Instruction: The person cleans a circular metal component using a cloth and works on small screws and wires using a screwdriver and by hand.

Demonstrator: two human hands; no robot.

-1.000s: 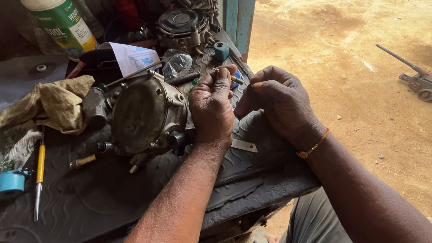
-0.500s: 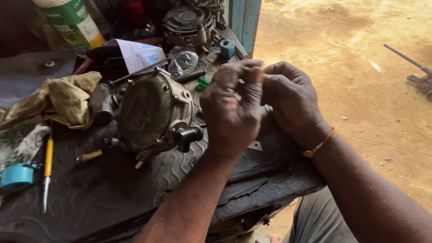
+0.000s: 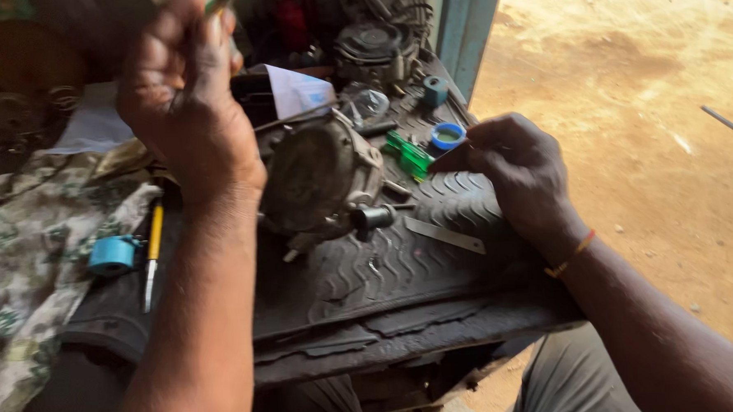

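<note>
From the head camera we see our left hand (image 3: 182, 99) raised high toward the top edge of the view, forearm rising steeply from the bottom of the frame, back of the hand toward us. Its fingers are bunched together at the top, pinching something small and pale-green (image 3: 219, 0); it is blurred and cut by the frame edge, so we cannot tell what it is.

Our right hand (image 3: 520, 170) rests low on the ribbed black rubber mat (image 3: 402, 266), wrist wearing an orange thread band (image 3: 573, 253). Its fingers are curled in, thumb and forefinger pressed together toward the left; whether they grip anything we cannot tell.

Between our hands sits a round grey metal engine part (image 3: 320, 179) with a dark knob (image 3: 373, 217) at its lower right. A flat metal strip (image 3: 444, 235) lies on the mat just beside the right hand.

As for containers, a small blue cap (image 3: 447, 135) stands open just beyond the right fingertips, holding a greenish substance. A green plastic piece (image 3: 407, 153) lies beside it. A yellow-handled screwdriver (image 3: 151, 255) and a roll of blue tape (image 3: 112, 255) lie left of the left forearm, against a patterned cloth (image 3: 23, 270).
</note>
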